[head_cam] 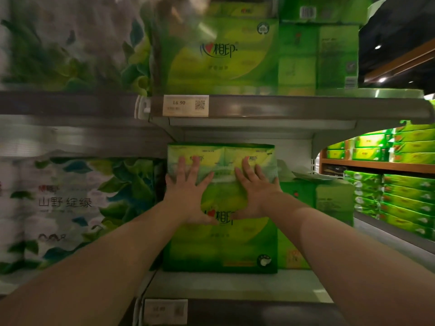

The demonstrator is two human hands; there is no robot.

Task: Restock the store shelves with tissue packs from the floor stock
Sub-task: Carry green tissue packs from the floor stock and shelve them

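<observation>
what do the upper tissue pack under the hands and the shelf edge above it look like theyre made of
Upper tissue pack: thin, soft plastic film, semi-glossy; it wrinkles and dents where the left hand and right hand press flat on it.
Shelf edge: probably painted or brushed metal; grey with streaky reflections.

Green tissue pack (221, 241) upright on shelf (235, 284); smaller pale-green pack (221, 161) stacked on top, directly under price tag (185, 105)

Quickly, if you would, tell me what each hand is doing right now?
Left hand: open, fingers spread, pressing flat on the upper tissue pack.
Right hand: open, pressing flat on the same pack.
</observation>
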